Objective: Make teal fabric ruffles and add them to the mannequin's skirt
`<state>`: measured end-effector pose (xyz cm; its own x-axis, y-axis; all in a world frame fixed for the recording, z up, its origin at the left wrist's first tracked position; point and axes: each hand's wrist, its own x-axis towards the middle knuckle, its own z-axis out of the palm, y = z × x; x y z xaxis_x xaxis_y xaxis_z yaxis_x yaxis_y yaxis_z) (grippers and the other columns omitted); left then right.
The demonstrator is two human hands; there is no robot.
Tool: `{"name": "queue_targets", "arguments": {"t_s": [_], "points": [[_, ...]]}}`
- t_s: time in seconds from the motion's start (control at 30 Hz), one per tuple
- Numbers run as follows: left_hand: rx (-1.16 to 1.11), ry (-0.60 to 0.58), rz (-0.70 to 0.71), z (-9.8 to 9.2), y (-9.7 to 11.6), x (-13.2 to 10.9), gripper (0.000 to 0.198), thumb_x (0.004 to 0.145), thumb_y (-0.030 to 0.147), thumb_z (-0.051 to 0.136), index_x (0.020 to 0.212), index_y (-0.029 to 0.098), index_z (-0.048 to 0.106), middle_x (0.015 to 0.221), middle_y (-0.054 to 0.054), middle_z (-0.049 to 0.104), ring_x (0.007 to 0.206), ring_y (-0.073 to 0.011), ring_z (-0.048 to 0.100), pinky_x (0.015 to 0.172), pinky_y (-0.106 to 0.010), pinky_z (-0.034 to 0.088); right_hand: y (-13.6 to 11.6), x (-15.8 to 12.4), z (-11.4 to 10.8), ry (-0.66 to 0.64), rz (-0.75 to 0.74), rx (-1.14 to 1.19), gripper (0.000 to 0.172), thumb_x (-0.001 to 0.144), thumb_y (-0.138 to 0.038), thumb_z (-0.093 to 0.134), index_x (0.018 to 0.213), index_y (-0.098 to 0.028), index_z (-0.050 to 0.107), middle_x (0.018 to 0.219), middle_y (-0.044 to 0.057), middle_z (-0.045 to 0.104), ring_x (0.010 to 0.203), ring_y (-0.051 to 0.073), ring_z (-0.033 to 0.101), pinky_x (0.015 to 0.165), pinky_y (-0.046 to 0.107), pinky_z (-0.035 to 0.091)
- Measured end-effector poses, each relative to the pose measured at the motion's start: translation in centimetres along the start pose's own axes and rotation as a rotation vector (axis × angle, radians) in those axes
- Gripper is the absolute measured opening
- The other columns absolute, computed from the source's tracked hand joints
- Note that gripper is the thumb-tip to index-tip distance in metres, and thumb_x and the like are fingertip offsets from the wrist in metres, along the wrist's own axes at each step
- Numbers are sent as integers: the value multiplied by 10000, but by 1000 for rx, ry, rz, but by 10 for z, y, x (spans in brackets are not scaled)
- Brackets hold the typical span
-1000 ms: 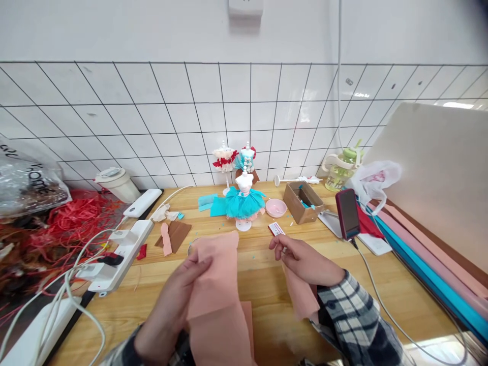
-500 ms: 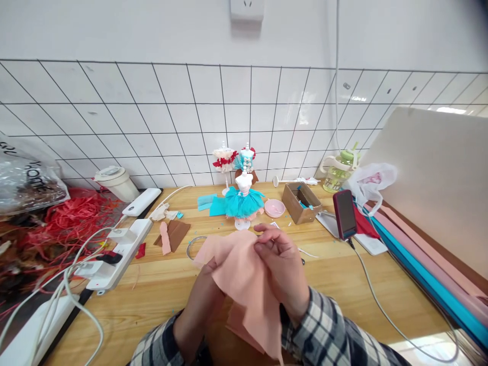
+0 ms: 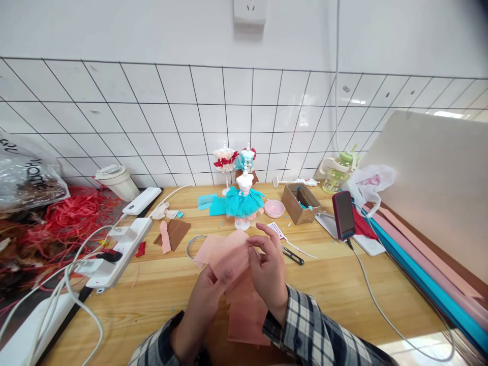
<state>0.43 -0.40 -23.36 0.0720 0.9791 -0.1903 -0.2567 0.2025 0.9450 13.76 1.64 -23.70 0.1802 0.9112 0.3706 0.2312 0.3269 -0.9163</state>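
A thin peach-pink sheet of crepe paper [image 3: 231,251] is stretched between my two hands over the front of the table. My left hand [image 3: 204,295] pinches its lower left part between thumb and fingers. At the sheet's right edge, my right hand [image 3: 269,269] grips it with thumb and index finger, the other fingers loosely bent. Below them another peach-pink piece [image 3: 247,317] hangs or lies near the table edge; whether it joins the held sheet I cannot tell. Just beyond stands a small white dress form [image 3: 244,183] in a turquoise ruffled skirt [image 3: 244,203].
Thread snips [image 3: 293,255] lie right of my right hand, with a white tag [image 3: 276,230] behind. A pink bowl [image 3: 274,208], a cardboard box [image 3: 301,203] and a propped phone [image 3: 343,216] stand farther right. A power strip [image 3: 120,254] with cables runs along the left.
My right hand has moved left and closer to my left hand. The sheet's loose folds on the right have dropped, and the snips and tag have come into view.
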Motion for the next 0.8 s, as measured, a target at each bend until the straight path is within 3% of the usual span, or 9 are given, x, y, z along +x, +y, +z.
{"name": "queue_targets", "arguments": {"t_s": [0.07,0.17,0.27,0.33,0.37,0.47,0.53,0.7,0.8], "points": [[129,26,-6,-2,5,-1,421,756,461,667,1073,184,695,1146,-70,700,1179,-319,546,1021,-390,407,1,1,-4,-1,-29,-7,187,840,-198,506,1002,-224,595,1365,109,413,1198,243,469,702,301,523],[209,46,-11,-6,11,-3,361,792,458,626,1014,192,727,1025,-41,745,1059,-309,619,944,-375,462,3,8,-15,-83,5,49,445,827,-301,583,1255,-238,483,1398,102,407,1308,258,363,987,418,403],[255,20,-11,-9,12,-5,359,784,462,631,993,190,738,934,-38,762,923,-293,662,874,-370,495,4,18,-25,-457,221,284,597,837,-411,590,1371,-235,391,1299,100,532,1224,245,478,990,420,388],[256,-7,-20,-10,11,-4,357,789,463,625,992,193,740,932,-37,762,909,-283,664,869,-361,494,5,22,-28,-621,320,396,526,803,-432,639,1267,-216,518,1155,81,626,1108,234,561,929,381,430],[247,-29,-28,-11,10,-4,355,793,463,620,989,193,741,937,-39,761,915,-280,663,865,-357,494,5,22,-28,-638,340,414,463,779,-426,669,1176,-203,585,1086,69,652,1052,227,582,897,362,442],[265,-60,-57,-13,6,-2,344,793,460,621,961,188,749,918,-46,763,916,-283,664,833,-346,501,7,21,-24,-550,367,371,265,754,-413,687,835,-163,653,822,24,660,814,177,597,741,296,459],[271,-57,-51,-14,5,-1,347,780,463,635,971,195,745,899,-46,765,909,-288,667,812,-345,506,7,20,-21,-463,382,354,261,753,-411,678,727,-157,621,700,0,612,687,142,551,651,265,434],[176,-231,-10,-6,1,0,373,694,365,749,1038,222,723,1039,-54,740,993,-291,650,910,-377,473,0,25,-15,-285,332,361,231,745,-401,671,771,-175,627,709,5,614,656,138,533,622,259,423],[159,-281,-69,-2,0,0,349,713,349,737,1027,196,729,1044,-79,738,970,-288,661,910,-397,476,-3,35,-16,-246,298,318,264,732,-431,683,795,-178,645,730,15,626,685,159,557,639,268,437]]}}
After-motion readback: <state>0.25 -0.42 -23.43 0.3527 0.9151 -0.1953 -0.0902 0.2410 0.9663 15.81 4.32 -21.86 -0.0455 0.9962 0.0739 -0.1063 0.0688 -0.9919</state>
